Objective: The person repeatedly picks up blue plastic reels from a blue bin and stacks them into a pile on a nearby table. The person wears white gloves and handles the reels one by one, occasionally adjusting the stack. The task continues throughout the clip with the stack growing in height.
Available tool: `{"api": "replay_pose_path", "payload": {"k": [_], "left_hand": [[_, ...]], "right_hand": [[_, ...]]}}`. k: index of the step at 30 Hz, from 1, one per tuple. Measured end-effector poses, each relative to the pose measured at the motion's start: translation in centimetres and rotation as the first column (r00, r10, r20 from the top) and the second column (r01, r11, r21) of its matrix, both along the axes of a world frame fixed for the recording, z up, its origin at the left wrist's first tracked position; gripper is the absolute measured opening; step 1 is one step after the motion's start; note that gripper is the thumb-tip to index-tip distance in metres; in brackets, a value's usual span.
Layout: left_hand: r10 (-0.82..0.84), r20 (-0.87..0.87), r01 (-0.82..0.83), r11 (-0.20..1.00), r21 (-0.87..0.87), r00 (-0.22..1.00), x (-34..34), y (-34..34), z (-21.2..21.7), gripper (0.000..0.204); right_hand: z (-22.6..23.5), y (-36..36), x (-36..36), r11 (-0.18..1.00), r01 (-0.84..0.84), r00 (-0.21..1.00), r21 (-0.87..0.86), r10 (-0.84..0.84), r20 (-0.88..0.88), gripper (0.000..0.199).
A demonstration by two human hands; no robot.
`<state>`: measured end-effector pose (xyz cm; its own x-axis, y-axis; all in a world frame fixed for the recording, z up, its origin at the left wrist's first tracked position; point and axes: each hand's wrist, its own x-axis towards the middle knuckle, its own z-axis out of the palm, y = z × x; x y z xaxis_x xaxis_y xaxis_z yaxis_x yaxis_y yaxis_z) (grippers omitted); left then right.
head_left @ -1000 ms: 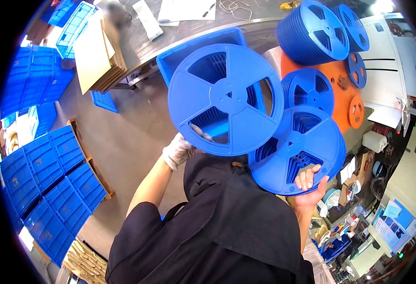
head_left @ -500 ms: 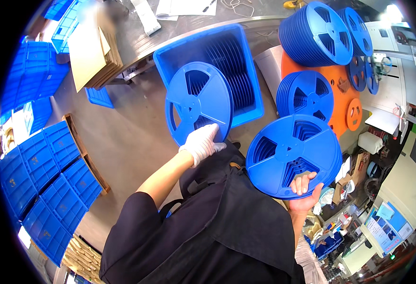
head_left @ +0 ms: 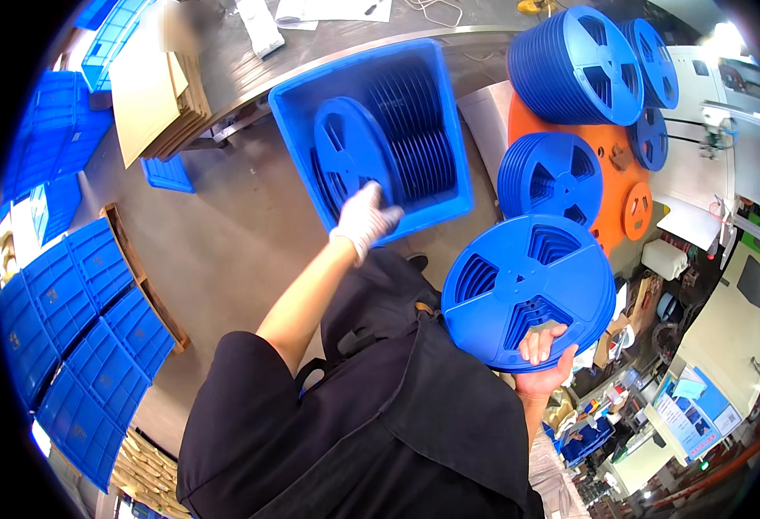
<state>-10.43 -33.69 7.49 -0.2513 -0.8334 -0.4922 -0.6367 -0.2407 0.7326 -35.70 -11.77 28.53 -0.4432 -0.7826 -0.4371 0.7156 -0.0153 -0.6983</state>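
Observation:
My left hand (head_left: 365, 225), in a white glove, grips the near lower edge of a blue plastic reel (head_left: 343, 130). That reel stands tilted inside a blue bin (head_left: 436, 227), beside a row of blue reels (head_left: 423, 164) packed on edge. My bare right hand (head_left: 546, 355) holds a stack of blue reels (head_left: 501, 324) at its lower rim, fingers hooked through a window in the front one. The stack rests close against my body on the right, its face turned up.
An orange round table (head_left: 609, 229) at the right bears several stacks of blue reels (head_left: 562, 177) and an orange disc (head_left: 637, 210). Cardboard sheets (head_left: 151, 104) lie at a metal bench (head_left: 224, 86). Stacked blue crates (head_left: 95, 320) stand on a pallet (head_left: 138, 268) at left.
My left hand has moved the single blue reel forward and down into the bin, among the others. My right hand still holds its stack, slightly shifted in view.

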Motion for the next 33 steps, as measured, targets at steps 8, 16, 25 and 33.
{"api": "replay_pose_path", "payload": {"k": [8, 16, 25, 33], "left_hand": [[0.559, -0.421, -0.380, 0.815, 0.438, 0.714, 2.3, -7.3, -8.9, 0.027], [0.565, -0.386, -0.385, 0.805, 0.452, 0.729, -1.0, -9.7, -12.0, 0.025], [0.494, -0.246, -0.307, 0.787, 0.536, 0.834, -3.4, -9.5, -17.2, 0.041], [0.175, -0.024, -0.150, 0.900, 0.408, 0.984, -1.6, -6.2, -12.7, 0.073]], "right_hand": [[0.0, 0.3, 0.1, 0.999, 0.027, 0.998, 0.020, -0.026, -0.063, 0.041], [0.2, 0.7, 0.8, 0.984, 0.136, 0.986, 0.113, -0.123, -0.112, 0.042], [0.6, 0.4, 1.4, 0.979, 0.146, 0.981, 0.142, -0.124, -0.152, 0.040], [0.5, 1.5, 0.4, 0.989, 0.146, 0.985, 0.035, -0.142, -0.097, 0.050]]}}
